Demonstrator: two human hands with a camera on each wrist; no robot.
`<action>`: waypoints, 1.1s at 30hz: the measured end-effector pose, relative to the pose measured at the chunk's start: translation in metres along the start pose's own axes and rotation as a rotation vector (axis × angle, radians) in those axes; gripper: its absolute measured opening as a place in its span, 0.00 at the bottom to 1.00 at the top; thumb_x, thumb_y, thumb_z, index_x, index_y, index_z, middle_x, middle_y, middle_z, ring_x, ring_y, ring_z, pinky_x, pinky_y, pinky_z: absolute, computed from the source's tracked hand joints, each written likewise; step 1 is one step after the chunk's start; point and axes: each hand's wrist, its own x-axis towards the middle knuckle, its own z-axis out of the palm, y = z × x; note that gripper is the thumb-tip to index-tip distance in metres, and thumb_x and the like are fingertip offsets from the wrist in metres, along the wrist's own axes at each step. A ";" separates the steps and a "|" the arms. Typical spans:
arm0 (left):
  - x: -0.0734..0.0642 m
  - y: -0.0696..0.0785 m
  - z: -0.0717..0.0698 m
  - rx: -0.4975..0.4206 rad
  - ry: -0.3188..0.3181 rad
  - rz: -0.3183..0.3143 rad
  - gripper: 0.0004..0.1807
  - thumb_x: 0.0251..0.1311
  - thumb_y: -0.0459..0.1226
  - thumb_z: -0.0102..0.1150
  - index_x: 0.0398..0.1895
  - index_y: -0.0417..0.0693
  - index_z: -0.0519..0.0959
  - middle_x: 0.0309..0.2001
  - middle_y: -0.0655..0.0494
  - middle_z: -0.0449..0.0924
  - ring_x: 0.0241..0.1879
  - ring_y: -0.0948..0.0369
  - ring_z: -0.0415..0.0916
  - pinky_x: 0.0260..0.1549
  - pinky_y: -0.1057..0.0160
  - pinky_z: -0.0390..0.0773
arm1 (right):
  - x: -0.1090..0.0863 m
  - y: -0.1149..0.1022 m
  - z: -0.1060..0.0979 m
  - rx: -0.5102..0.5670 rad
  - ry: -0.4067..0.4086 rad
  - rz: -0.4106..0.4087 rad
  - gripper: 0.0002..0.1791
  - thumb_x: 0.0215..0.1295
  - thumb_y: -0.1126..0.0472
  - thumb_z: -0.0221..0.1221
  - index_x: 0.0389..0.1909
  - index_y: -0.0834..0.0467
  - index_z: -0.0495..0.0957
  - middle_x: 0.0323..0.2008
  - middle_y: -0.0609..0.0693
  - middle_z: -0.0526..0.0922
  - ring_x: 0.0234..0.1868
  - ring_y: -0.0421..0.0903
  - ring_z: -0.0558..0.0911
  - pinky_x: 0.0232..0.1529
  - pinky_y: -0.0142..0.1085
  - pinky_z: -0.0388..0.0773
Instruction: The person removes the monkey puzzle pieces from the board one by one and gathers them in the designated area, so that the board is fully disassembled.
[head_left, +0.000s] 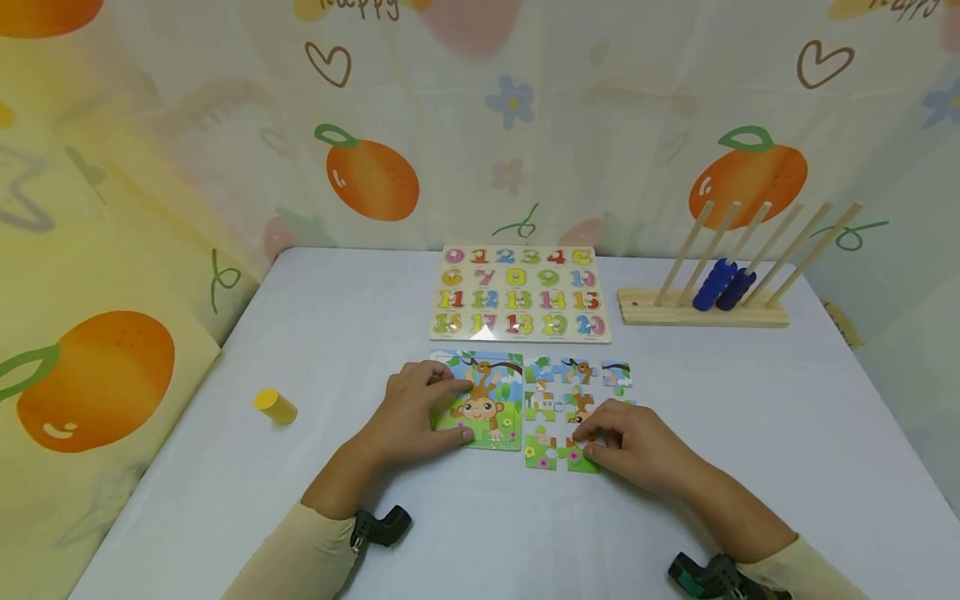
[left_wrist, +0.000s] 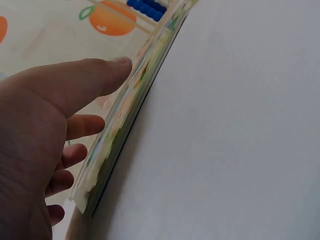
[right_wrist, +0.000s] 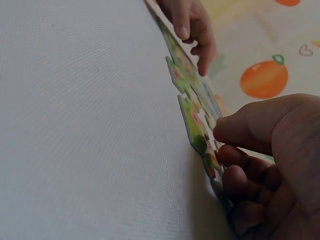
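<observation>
My left hand (head_left: 415, 408) lies over the left side of a square picture board (head_left: 501, 417) with a cartoon monkey on it. Its thumb and fingers are spread and relaxed across the board. Right of the board, several jigsaw pieces (head_left: 541, 450) lie in loose rows with gaps between them. Over the lower right pieces hovers or rests my right hand (head_left: 637, 442), fingers loosely bent, the tips close to a green piece (right_wrist: 192, 122). No piece shows lifted between thumb and fingers; whether the tips touch one is hidden. Fingers and pieces nearly overlap in the right wrist view.
A wooden number board (head_left: 517, 333) lies behind the puzzle. To its right stands a wooden peg rack (head_left: 645, 310) with upright rods and blue beads (head_left: 716, 285). A yellow cylinder (head_left: 275, 407) lies at left on the white table (head_left: 525, 533). A printed cloth hangs behind.
</observation>
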 end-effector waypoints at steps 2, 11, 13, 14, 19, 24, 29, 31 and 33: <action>0.001 0.004 0.000 -0.009 0.008 0.004 0.36 0.55 0.61 0.75 0.68 0.64 0.84 0.60 0.59 0.72 0.62 0.54 0.64 0.61 0.46 0.61 | 0.000 -0.001 0.000 0.008 0.000 -0.004 0.10 0.67 0.66 0.70 0.44 0.49 0.90 0.39 0.42 0.86 0.28 0.34 0.73 0.31 0.32 0.74; 0.009 0.014 0.004 -0.036 0.000 0.049 0.32 0.57 0.60 0.76 0.65 0.65 0.85 0.57 0.61 0.73 0.61 0.55 0.65 0.57 0.49 0.62 | 0.007 -0.008 -0.002 0.040 0.004 -0.035 0.10 0.66 0.68 0.71 0.43 0.50 0.89 0.37 0.38 0.85 0.29 0.34 0.75 0.31 0.32 0.75; 0.011 0.016 0.005 -0.031 -0.013 0.054 0.32 0.57 0.61 0.76 0.65 0.66 0.85 0.56 0.62 0.73 0.61 0.57 0.64 0.56 0.50 0.61 | 0.010 -0.010 -0.002 0.047 0.001 -0.038 0.10 0.66 0.68 0.71 0.43 0.50 0.89 0.37 0.38 0.85 0.29 0.35 0.76 0.31 0.32 0.75; 0.012 0.017 0.006 -0.030 -0.018 0.056 0.33 0.57 0.62 0.76 0.65 0.66 0.85 0.56 0.63 0.73 0.60 0.57 0.64 0.56 0.51 0.61 | 0.011 -0.010 -0.002 0.050 -0.004 -0.038 0.09 0.66 0.68 0.71 0.43 0.51 0.89 0.37 0.38 0.85 0.30 0.35 0.76 0.31 0.32 0.75; 0.016 0.018 0.009 -0.029 -0.022 0.094 0.35 0.56 0.64 0.76 0.66 0.65 0.84 0.58 0.62 0.72 0.61 0.58 0.64 0.57 0.50 0.61 | 0.017 -0.011 -0.002 0.065 -0.029 -0.029 0.07 0.68 0.65 0.71 0.44 0.52 0.89 0.34 0.37 0.83 0.30 0.36 0.75 0.32 0.32 0.75; 0.017 0.016 0.012 -0.007 -0.029 0.127 0.38 0.54 0.64 0.77 0.67 0.64 0.83 0.59 0.60 0.72 0.60 0.57 0.65 0.57 0.48 0.62 | 0.025 -0.009 -0.002 0.119 -0.078 -0.028 0.08 0.69 0.65 0.69 0.47 0.54 0.89 0.34 0.39 0.83 0.30 0.38 0.76 0.32 0.32 0.75; 0.018 0.014 0.013 0.016 -0.026 0.142 0.39 0.53 0.64 0.77 0.69 0.63 0.83 0.60 0.60 0.72 0.60 0.56 0.66 0.55 0.49 0.64 | 0.037 -0.011 -0.003 0.157 -0.106 -0.038 0.09 0.70 0.66 0.68 0.49 0.57 0.88 0.32 0.41 0.83 0.27 0.39 0.76 0.27 0.33 0.75; 0.018 0.013 0.014 0.016 -0.025 0.142 0.40 0.53 0.65 0.77 0.69 0.64 0.83 0.60 0.60 0.73 0.60 0.56 0.66 0.55 0.50 0.64 | 0.042 -0.013 -0.003 0.162 -0.117 -0.031 0.09 0.71 0.65 0.68 0.50 0.57 0.88 0.32 0.41 0.83 0.26 0.39 0.76 0.26 0.33 0.75; 0.018 0.011 0.014 0.015 -0.023 0.142 0.40 0.53 0.66 0.77 0.69 0.64 0.82 0.61 0.60 0.73 0.61 0.56 0.67 0.55 0.50 0.64 | 0.047 -0.015 -0.002 0.166 -0.129 -0.020 0.10 0.72 0.64 0.67 0.51 0.57 0.88 0.33 0.42 0.83 0.25 0.39 0.77 0.27 0.34 0.75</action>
